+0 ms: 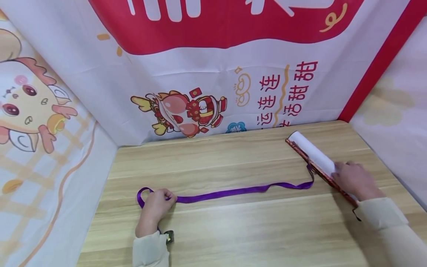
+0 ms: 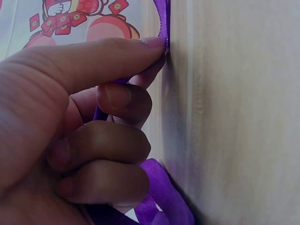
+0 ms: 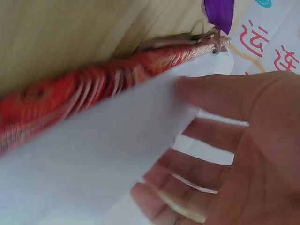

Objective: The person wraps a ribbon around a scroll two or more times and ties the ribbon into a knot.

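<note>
A long purple ribbon (image 1: 227, 193) runs across the table, slightly wavy. My left hand (image 1: 156, 205) pinches it between thumb and index finger near its left end, the other fingers curled. Beyond that hand the ribbon bends into a loop (image 1: 141, 198). At its right end the ribbon meets a roll of white paper (image 1: 311, 151) with a shiny red patterned edge (image 3: 93, 91). This roll lies at a slant on the right of the table. My right hand (image 1: 355, 181) holds its near part, thumb (image 3: 211, 93) on the white side, fingers partly hidden behind the paper.
The wood-grain table (image 1: 233, 230) ends at a printed white and red cloth (image 1: 207, 66) behind it. More printed cloth hangs along the left and right sides. A thin dark cord (image 1: 357, 215) sticks out at the roll's near end.
</note>
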The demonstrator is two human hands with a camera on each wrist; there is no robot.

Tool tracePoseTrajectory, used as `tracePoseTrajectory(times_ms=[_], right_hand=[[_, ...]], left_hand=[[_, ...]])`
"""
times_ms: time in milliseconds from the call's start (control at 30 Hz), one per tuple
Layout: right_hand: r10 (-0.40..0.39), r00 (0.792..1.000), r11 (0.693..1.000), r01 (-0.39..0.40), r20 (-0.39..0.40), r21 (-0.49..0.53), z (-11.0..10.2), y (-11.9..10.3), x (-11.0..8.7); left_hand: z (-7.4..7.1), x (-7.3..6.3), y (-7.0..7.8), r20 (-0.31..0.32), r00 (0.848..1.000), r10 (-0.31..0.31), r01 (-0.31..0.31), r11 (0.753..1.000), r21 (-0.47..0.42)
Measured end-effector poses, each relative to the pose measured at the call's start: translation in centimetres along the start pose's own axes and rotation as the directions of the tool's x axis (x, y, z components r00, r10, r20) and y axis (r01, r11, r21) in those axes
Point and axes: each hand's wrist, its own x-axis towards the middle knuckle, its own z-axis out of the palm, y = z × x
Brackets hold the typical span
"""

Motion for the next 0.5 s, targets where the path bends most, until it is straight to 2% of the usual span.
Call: tracePoseTrajectory(times_ms=[133, 400, 500], right_hand=[[-0.045, 0.999, 0.999, 0.044, -0.016, -0.02, 0.26, -0.04, -0.45], [0.001, 1.0, 1.0, -0.002, 0.01, 0.017, 0.13, -0.83, -0.43], [0.023, 0.999, 0.999, -0.024, 0.028, 0.042, 0.11, -0.38, 0.12]], left_hand=[[0.07, 0.0, -0.14, 0.003, 1.0, -0.001, 0.001, 1.0, -0.005], [0.11, 0.29, -0.23, 0.021, 1.0, -0.017, 0.017, 1.0, -0.015], [0.21, 0.37, -0.19, 0.021, 1.0, -0.014, 0.014, 1.0, -0.017]])
